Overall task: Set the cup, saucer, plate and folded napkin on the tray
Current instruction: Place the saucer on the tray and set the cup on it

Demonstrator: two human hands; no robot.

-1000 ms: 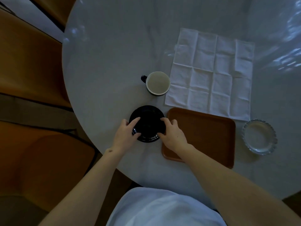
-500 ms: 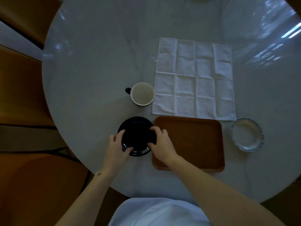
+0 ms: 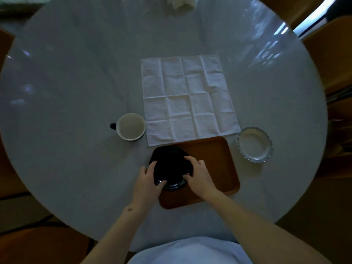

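Observation:
A black plate (image 3: 170, 164) is held by both hands over the left end of the brown tray (image 3: 215, 164). My left hand (image 3: 149, 180) grips its left rim and my right hand (image 3: 198, 174) grips its right rim. The white cup (image 3: 131, 126) with a dark handle stands on the table to the upper left of the tray. A white napkin (image 3: 187, 100) lies unfolded and flat beyond the tray, its near edge touching the tray's far edge. A clear glass saucer (image 3: 254, 144) with a scalloped rim sits to the right of the tray.
The round grey table (image 3: 76, 92) carries everything. A crumpled white cloth (image 3: 181, 3) lies at its far edge. Orange-brown chairs (image 3: 335, 60) stand around the table on the left and right.
Both hands have carried the black plate to the right, from the table beside the tray to above the tray's left end. The camera view has shifted too.

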